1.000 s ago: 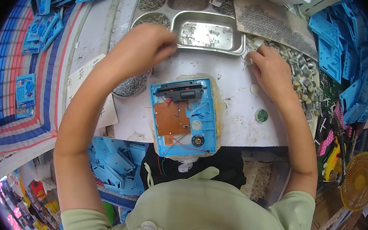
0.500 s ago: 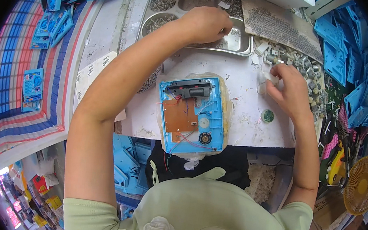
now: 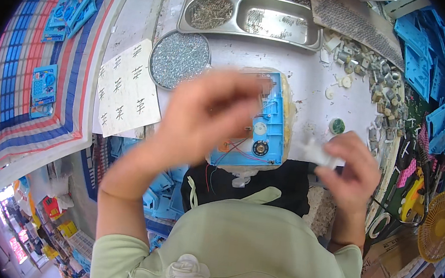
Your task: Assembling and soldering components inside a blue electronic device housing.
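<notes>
My left hand (image 3: 211,114) is blurred by motion above a blue plastic housing (image 3: 273,125); whether its fingers hold anything is not clear. The housing lies open on a plastic-wrapped pad at the table's front edge. A small round black speaker (image 3: 260,148), a white disc (image 3: 260,128) and thin wires show in it, while the hand covers its upper left part. To the right of the housing, my right hand (image 3: 356,170) pinches a white plastic piece (image 3: 318,152), also smeared by motion. Both hands are apart from each other.
Beyond the housing stand a round tin of small screws (image 3: 179,60) and a compartmented metal tray (image 3: 235,14). Small motors (image 3: 383,85) are heaped at the right, near a small green round item (image 3: 336,126). A handwritten paper sheet (image 3: 130,95) lies left. Blue casings (image 3: 415,56) pile up at the right.
My left hand has come back from the metal tray to above the housing. My right hand has moved nearer from beside the motors, bringing the white plastic piece. The view has shifted somewhat.
</notes>
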### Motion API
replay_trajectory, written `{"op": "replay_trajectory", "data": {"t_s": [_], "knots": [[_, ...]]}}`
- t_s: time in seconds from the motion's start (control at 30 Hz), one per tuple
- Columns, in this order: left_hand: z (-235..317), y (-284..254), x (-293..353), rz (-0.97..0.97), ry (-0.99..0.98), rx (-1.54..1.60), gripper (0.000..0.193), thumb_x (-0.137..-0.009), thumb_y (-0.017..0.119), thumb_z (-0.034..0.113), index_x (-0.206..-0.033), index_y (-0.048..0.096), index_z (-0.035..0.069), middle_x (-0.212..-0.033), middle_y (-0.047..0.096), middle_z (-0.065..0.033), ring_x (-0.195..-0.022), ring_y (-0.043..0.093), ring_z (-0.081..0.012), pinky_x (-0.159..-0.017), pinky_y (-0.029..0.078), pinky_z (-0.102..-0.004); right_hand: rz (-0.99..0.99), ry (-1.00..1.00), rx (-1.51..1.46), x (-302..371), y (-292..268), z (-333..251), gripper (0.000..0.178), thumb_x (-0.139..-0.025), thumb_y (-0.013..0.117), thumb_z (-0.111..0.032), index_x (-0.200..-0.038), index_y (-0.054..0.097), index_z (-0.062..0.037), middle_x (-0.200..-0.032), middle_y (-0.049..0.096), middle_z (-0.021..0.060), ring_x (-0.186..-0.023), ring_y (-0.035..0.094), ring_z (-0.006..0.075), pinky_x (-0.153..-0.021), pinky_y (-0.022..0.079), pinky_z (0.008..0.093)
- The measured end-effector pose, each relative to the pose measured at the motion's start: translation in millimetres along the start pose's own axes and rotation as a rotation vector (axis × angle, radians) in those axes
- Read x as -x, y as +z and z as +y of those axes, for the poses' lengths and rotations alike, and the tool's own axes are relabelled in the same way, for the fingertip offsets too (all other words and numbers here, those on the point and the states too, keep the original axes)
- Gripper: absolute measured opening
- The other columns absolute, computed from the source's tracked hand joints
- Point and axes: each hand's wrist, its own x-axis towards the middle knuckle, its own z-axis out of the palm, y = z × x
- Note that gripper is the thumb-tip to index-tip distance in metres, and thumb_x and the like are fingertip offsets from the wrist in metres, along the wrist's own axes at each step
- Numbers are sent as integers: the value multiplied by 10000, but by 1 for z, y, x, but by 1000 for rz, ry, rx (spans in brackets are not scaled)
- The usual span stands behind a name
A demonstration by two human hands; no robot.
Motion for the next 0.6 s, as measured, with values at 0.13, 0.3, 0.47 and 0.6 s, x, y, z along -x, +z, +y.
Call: {"op": "replay_trajectory", "data": {"t_s": [0.13, 0.3, 0.47, 0.6], "knots": [[-44, 32, 54, -8, -232, 595, 200, -990, 646, 37, -1176, 607, -26, -1083, 714, -170, -927, 735, -208, -822, 633, -338, -114, -128, 18, -4, 26, -9, 427, -663, 878, -37, -1069, 748, -27, -929, 683, 95, -760, 637, 262, -637, 498, 353], [-69, 42, 61, 60, -281, 865, 163, -1001, 642, 68, -1138, 582, 5, -1071, 705, -186, -898, 749, -209, -800, 645, -333, -154, -154, 76, -6, 31, -12, 438, -654, 871, -22, -1075, 748, -38, -912, 673, 88, -756, 634, 265, -630, 498, 345], [-72, 43, 60, 42, -301, 875, 151, -1005, 642, 82, -1127, 586, 14, -1079, 704, -178, -891, 748, -205, -793, 643, -331, -132, -189, 142, -4, 31, -13, 429, -653, 862, -14, -1066, 745, -30, -907, 668, 90, -749, 632, 266, -622, 502, 348], [-71, 51, 57, 31, -254, 692, 123, -1001, 646, 79, -1097, 606, 13, -1050, 717, -142, -891, 747, -190, -782, 629, -312, -145, -215, 196, 0, 29, -10, 414, -656, 859, -9, -1054, 742, -18, -898, 662, 95, -748, 631, 271, -625, 505, 348]]}}
